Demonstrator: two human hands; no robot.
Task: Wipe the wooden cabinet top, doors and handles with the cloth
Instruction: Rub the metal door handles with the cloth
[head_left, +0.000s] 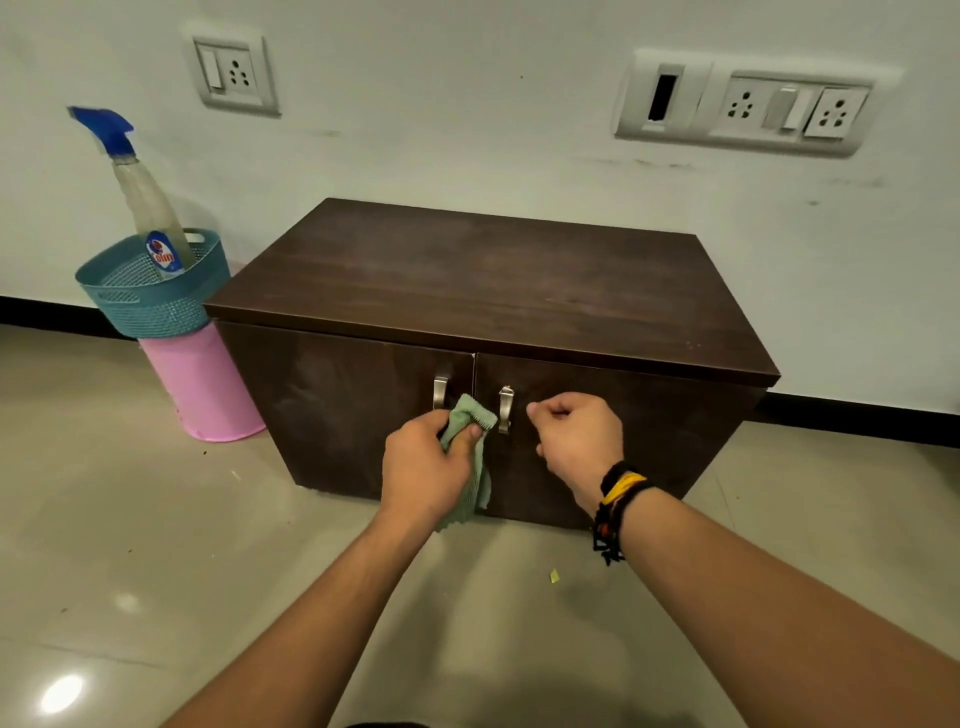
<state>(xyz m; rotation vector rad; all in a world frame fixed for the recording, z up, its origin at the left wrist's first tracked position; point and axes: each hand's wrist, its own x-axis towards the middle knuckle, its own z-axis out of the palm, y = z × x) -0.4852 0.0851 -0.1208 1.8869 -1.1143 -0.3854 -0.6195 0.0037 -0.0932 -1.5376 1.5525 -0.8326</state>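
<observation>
Presently, at the front of the dark wooden cabinet (488, 280) standing on the tiled floor: the left hand (423, 467) is gripping a green cloth (470, 423), fingers curled tight around its bunched middle, one corner poking up between the left handle (440, 392) and the right handle (505, 409), the tail hanging down the door seam. The right hand (579, 441) is hovering beside the right handle, fingers loosely curled, holding nothing. Handles appear to be the step in hand. Advised: wrapping cloth fully around each bar, stroking top to bottom, steadying the door with the free hand. Nearby: spray bottle (150, 223) leaning in a teal basket (156, 291).
</observation>
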